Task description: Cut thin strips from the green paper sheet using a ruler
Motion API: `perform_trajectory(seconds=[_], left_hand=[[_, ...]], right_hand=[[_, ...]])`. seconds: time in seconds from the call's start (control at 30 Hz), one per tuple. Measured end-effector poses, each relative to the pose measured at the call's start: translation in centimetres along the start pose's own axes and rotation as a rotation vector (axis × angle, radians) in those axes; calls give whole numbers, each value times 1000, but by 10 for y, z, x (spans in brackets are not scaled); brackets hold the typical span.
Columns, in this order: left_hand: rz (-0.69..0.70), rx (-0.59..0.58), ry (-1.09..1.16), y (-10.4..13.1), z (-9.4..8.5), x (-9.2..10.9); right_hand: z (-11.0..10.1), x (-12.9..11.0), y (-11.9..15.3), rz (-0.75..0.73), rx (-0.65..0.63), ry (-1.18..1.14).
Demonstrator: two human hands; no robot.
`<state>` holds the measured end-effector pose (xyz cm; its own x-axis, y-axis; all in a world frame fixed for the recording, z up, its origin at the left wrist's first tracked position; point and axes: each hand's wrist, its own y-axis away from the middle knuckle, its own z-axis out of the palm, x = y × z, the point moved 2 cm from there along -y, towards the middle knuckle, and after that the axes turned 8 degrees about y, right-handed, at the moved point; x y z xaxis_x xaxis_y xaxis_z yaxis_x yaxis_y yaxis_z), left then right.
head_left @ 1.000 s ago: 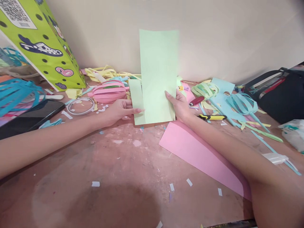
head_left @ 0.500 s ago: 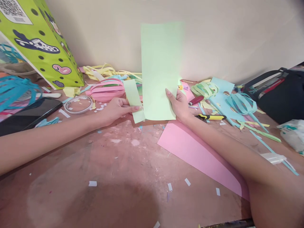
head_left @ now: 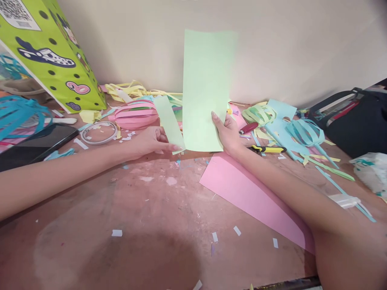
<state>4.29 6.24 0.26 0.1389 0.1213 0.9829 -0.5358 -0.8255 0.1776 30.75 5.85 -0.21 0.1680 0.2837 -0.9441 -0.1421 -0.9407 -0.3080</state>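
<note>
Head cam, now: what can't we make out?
All in the head view:
Right hand: most fingers hidden behind the pale green sheet.
Sheet's upper right edge: blurred.
Green polka-dot package: top cut off by the upper edge.
Dark object: cut off by the lower edge.

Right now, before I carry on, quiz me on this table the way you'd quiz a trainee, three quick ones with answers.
1. True or false: the white ring lies between the dark flat device and the pink paper lantern.
2. Multiple choice: what colour is the tall sheet in the right hand? (a) sky blue (b) light green (c) yellow
3. Fill in: the narrow strip beside that sheet is held in the ___ hand.

Key: 1. True. 2. (b), light green. 3. Left: the left hand holds its lower end.
</note>
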Motion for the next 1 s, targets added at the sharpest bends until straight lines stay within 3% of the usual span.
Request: perform_trajectory(seconds=[0.3, 0.57, 0.77, 0.87, 0.93, 1.0], left_hand=[[34, -72, 72, 0, -2, 0], [76, -49, 60, -2, -7, -4], [137, -77, -150, 4, 5, 0], [185, -47, -263, 12, 7, 20], [233, 32, -340, 15, 4, 48], [319, 183, -387, 13, -4, 85]], right_hand=[[0, -5, 3, 46, -59, -8], [-6, 0, -2, 104, -8, -29], [-7, 1, -4, 136, 27, -99], [-6, 1, -5, 118, 50, -108], [-6, 2, -6, 104, 64, -116], [-6, 2, -6, 96, 70, -122]])
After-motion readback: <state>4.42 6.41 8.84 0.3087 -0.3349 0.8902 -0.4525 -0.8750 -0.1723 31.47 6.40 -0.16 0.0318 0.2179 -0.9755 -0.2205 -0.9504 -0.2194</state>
